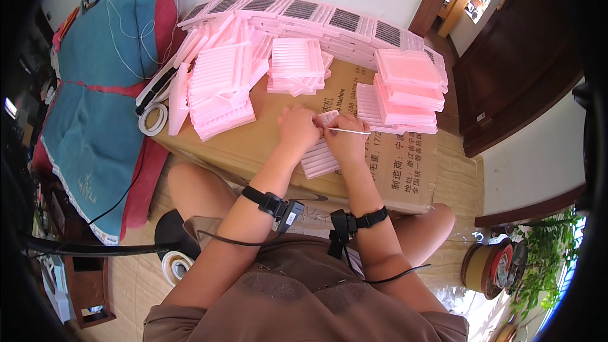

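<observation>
A pink ridged plastic tray lies on the cardboard box under my two hands. My left hand rests over the tray's far left part with its fingers curled in; what they hold is hidden. Beside it, my right hand is closed in a pinch on a thin white strip, which sticks out to the right. The fingertips of both hands almost meet near the tray's far end, where a small pale pink part shows between them.
The cardboard box serves as a tabletop. Stacks of pink trays stand left, centre and right. Behind them runs a row of trays with dark contents. A white tape roll lies at the box's left edge.
</observation>
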Action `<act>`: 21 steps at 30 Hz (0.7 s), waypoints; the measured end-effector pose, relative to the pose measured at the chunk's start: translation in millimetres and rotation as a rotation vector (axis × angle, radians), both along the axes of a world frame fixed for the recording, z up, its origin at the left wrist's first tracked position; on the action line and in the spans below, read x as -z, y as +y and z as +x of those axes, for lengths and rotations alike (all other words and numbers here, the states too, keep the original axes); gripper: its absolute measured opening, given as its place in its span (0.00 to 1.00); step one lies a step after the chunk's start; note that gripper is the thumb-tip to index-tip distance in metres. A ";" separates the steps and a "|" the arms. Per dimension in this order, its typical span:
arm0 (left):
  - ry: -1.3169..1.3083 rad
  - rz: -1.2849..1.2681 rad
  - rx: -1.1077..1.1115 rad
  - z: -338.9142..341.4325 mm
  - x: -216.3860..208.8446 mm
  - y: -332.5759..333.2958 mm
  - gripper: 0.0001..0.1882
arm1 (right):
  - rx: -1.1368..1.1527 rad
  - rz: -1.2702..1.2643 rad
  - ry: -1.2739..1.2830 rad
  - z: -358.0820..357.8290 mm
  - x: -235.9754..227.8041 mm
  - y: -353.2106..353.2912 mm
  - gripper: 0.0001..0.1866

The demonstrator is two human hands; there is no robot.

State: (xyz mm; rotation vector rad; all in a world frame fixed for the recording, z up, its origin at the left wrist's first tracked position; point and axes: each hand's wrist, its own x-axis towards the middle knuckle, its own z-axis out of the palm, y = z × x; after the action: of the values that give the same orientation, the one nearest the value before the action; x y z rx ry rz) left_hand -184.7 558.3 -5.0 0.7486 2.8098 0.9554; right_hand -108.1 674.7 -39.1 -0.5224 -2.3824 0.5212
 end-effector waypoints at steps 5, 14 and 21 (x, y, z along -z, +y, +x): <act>-0.093 0.043 -0.010 -4.1 3.2 -3.6 0.08 | 0.017 -0.021 -0.049 18.0 -14.5 -0.5 0.05; -0.039 0.042 -0.041 1.0 4.3 1.6 0.11 | -0.002 -0.027 -0.154 22.0 -11.3 10.4 0.04; -0.007 0.029 -0.079 6.8 -0.3 7.7 0.13 | 0.018 0.025 0.030 20.4 -5.9 1.7 0.05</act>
State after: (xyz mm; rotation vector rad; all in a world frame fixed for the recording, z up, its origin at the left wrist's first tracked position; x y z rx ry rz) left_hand -177.8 566.0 -4.7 0.6410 2.8444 1.0107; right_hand -87.7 676.5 -33.2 -0.5202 -2.3503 0.4874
